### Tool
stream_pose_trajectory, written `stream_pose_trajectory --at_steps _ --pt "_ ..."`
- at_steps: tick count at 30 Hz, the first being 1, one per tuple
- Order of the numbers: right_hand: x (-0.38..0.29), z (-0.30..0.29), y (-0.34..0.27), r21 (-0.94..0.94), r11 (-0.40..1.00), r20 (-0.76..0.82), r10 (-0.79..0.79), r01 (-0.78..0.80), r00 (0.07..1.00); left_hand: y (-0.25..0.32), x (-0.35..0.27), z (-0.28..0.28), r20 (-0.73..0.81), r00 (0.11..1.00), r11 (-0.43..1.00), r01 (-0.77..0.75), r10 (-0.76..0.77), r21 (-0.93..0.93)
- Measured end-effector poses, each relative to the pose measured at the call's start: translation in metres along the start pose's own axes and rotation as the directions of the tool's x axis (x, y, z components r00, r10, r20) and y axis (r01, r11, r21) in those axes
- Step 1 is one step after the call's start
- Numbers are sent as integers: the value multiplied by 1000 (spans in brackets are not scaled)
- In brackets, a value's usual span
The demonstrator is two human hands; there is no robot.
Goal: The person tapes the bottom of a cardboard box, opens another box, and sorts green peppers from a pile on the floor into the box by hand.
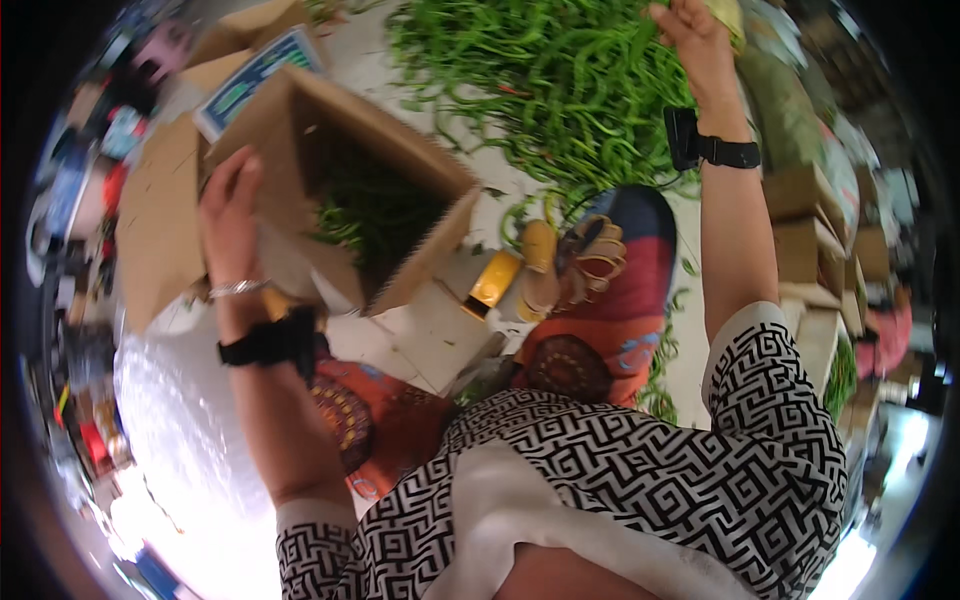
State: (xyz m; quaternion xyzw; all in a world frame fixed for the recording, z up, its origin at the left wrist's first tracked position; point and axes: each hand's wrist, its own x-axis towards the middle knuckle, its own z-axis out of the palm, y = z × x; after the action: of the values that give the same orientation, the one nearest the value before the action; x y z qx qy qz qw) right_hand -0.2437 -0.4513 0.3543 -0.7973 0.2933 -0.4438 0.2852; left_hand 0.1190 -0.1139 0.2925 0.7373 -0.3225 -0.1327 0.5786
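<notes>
My left hand (232, 214) lies on the left edge of an open cardboard box (420, 135); its thumb is hidden, so whether it grips the board is unclear. Green chili peppers (341, 221) lie in the shadowed bottom of the box. At the top right, my right hand (694, 37) has curled fingers, with a blurred green pepper (641, 41) at their tips. Below that hand spreads a large heap of long green chili peppers (555, 90) on the pale tiled floor (375, 345).
Between box and knee are a yellow tape roll (491, 281) and a yellow-and-brown strappy sandal (592, 259). A clear plastic bag (187, 420) bulges at left. Cardboard boxes (806, 247) and a green sack (787, 112) line the right. A person in pink (889, 334) is farther right.
</notes>
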Motion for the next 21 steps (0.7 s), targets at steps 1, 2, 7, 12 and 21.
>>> stream_pose_trajectory --at_steps 1,2,7,12,21 --pt "-14 -37 47 -297 955 -36 14 -25 999 3 1 3 49 999 991 -25 18 133" --pt "-48 -80 104 -640 752 56 -162 160 985 1 5 6 83 996 995 -2 -7 102" --pt "-371 -144 224 -767 481 330 864 -426 381 0 3 30 120 991 980 40 -64 193" --pt "-450 -120 147 -598 440 693 703 -670 -157 -57 5 14 53 998 958 10 -26 287" --pt "-269 -98 268 -457 642 -108 647 -616 755 -34 -8 59 -148 981 948 162 -125 273"
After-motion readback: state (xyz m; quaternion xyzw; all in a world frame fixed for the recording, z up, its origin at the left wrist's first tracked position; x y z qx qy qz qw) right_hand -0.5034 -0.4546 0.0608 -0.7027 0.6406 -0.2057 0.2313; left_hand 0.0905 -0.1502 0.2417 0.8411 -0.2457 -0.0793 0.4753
